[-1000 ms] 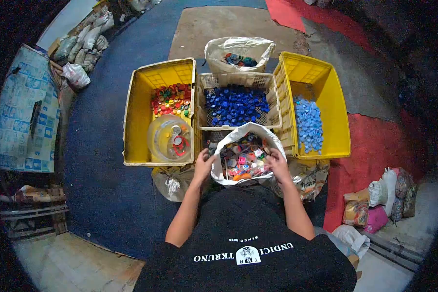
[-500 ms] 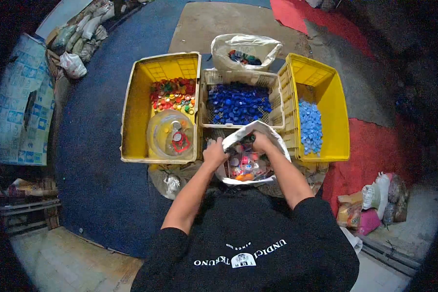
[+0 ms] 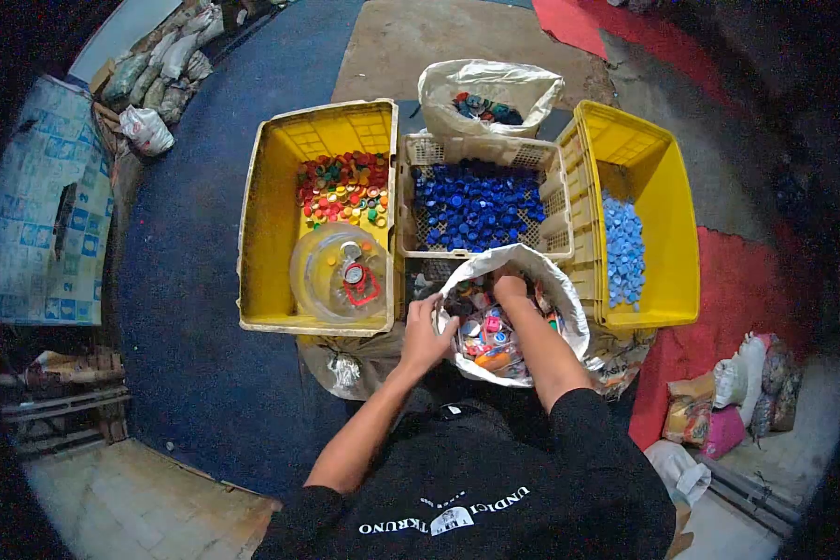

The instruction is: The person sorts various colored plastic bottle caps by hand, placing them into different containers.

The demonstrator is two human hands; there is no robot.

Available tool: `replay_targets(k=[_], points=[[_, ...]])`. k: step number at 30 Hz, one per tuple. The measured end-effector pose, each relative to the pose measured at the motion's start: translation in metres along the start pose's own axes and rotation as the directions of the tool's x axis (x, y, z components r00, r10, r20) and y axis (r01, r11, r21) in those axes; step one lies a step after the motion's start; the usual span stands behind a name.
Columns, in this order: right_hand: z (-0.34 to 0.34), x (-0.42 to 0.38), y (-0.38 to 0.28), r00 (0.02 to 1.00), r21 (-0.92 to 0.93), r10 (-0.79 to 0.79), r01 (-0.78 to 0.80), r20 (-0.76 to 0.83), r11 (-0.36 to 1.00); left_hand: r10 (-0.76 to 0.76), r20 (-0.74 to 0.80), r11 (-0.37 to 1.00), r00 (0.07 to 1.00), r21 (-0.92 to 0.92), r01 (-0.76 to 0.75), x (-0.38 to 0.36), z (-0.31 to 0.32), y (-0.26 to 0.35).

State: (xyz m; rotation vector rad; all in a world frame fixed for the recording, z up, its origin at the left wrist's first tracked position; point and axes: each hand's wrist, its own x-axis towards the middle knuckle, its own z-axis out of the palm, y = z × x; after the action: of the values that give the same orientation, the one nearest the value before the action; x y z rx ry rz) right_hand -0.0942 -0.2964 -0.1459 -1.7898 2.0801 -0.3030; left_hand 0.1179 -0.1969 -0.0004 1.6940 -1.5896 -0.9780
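A white sack (image 3: pixel 577 322) stands with its mouth open in front of my body, full of mixed bottle caps and small plastic pieces (image 3: pixel 493 343). My left hand (image 3: pixel 427 336) is closed on the sack's left rim, its thumb toward the inside. Inside the sack, toward the back, my right hand (image 3: pixel 511 289) reaches down among the pieces. Its fingers are hidden there. Just beyond the sack sits a white plastic crate (image 3: pixel 560 210) holding dark blue caps (image 3: pixel 476 201).
To the left, a yellow crate (image 3: pixel 269 224) holds red, yellow and green caps (image 3: pixel 343 187) and a clear round container (image 3: pixel 310 294). The right yellow crate (image 3: pixel 670 243) contains light blue caps (image 3: pixel 623 252). A second white sack (image 3: pixel 532 89) stands behind the middle crate.
My right hand has moved deeper among the pieces, away from the back rim. My left hand has shifted down along the left rim, and the sack's mouth is wider.
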Motion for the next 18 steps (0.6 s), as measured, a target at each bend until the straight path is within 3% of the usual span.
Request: replay_targets(k=[3,4,7,8,9,11,12,13,15,16,17,18], points=[[0.003,0.001,0.005,0.987,0.009,0.071,-0.073,0.147,0.997,0.04,-0.033,0.999,0.999,-0.017,-0.04,-0.025,-0.006,-0.003],[-0.002,0.003,0.01,0.94,-0.162,0.1,-0.048,0.327,0.986,0.041,-0.043,0.998,0.998,-0.049,-0.043,-0.032,-0.009,-0.002],[-0.069,-0.014,-0.021,0.878,-0.233,0.192,-0.095,0.438,0.968,0.068,-0.035,0.996,0.997,-0.05,-0.07,-0.041,-0.016,-0.001],[-0.055,-0.021,-0.005,0.952,-0.137,0.079,-0.039,0.295,0.99,0.096,-0.074,0.994,0.993,-0.049,-0.1,-0.042,-0.019,0.006],[-0.065,-0.032,-0.008,0.953,-0.137,0.082,-0.043,0.292,0.99,0.099,-0.071,0.993,0.993,-0.051,-0.103,-0.042,-0.022,0.011],[-0.093,-0.055,-0.014,0.989,0.182,-0.083,0.06,0.124,0.982,0.107,-0.046,0.989,0.993,-0.098,-0.111,-0.038,-0.025,0.021],[-0.103,-0.068,-0.016,0.989,0.21,-0.15,0.144,0.01,0.967,0.185,-0.103,0.975,0.977,-0.104,-0.195,-0.034,-0.023,0.029],[-0.105,-0.077,-0.013,0.989,0.205,-0.144,0.14,0.007,0.969,0.188,-0.098,0.974,0.977,-0.109,-0.198,-0.029,-0.019,0.035],[-0.115,-0.093,-0.013,0.86,0.18,-0.327,0.42,-0.391,0.889,0.196,-0.003,0.951,0.981,-0.244,-0.191,-0.019,-0.009,0.046],[-0.125,-0.107,-0.014,0.955,0.412,-0.142,0.242,-0.259,0.879,0.188,0.059,0.939,0.98,-0.303,-0.162,-0.012,0.004,0.047],[-0.125,-0.117,-0.012,0.955,0.403,-0.142,0.242,-0.261,0.883,0.228,0.194,0.952,0.954,-0.251,-0.177,-0.002,0.015,0.045],[-0.125,-0.125,-0.009,0.99,0.549,0.033,0.047,-0.134,0.835,0.299,0.258,0.954,0.919,-0.092,-0.285,0.007,0.03,0.038]])
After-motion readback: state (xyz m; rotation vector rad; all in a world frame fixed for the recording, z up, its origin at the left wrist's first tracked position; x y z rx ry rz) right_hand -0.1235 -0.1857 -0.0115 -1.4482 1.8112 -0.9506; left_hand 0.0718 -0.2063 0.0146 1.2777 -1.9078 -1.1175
